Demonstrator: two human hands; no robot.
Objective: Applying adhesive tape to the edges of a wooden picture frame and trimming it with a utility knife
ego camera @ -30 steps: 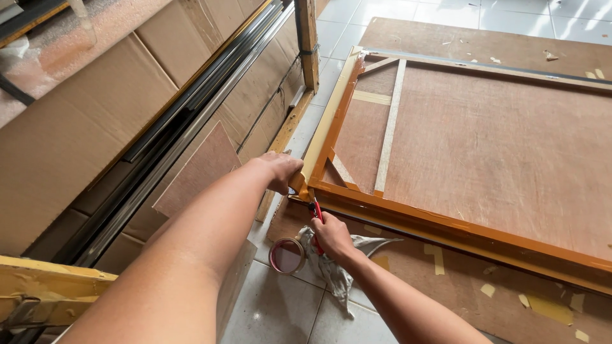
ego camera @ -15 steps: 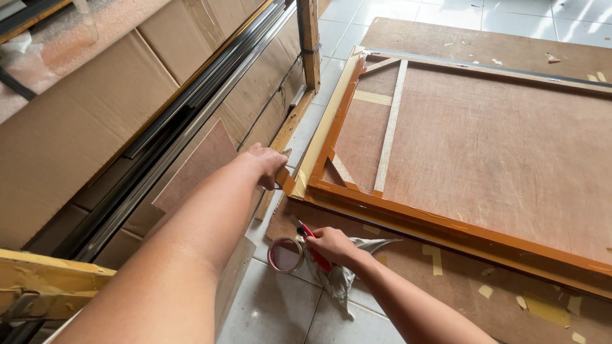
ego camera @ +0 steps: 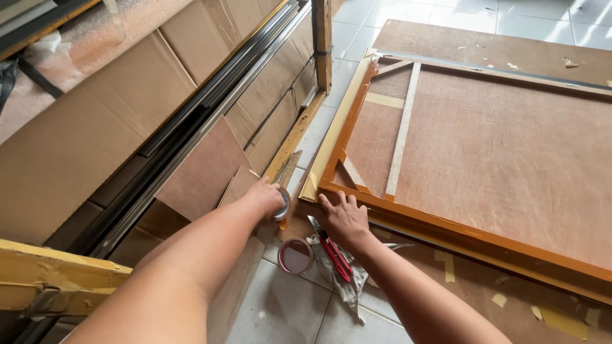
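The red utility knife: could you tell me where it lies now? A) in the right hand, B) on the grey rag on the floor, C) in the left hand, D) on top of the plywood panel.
B: the red utility knife lies on the grey rag beside the right hand, which rests flat, holding nothing.

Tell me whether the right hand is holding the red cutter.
No, the right hand lies flat at the frame corner; the red cutter rests on the rag.

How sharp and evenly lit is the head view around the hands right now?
Head view: even daylight, soft shadows only. The left hand on a tape roll and the right hand by the orange frame look sharp. Mild glare on the far floor tiles; wide-angle bending at the edges.
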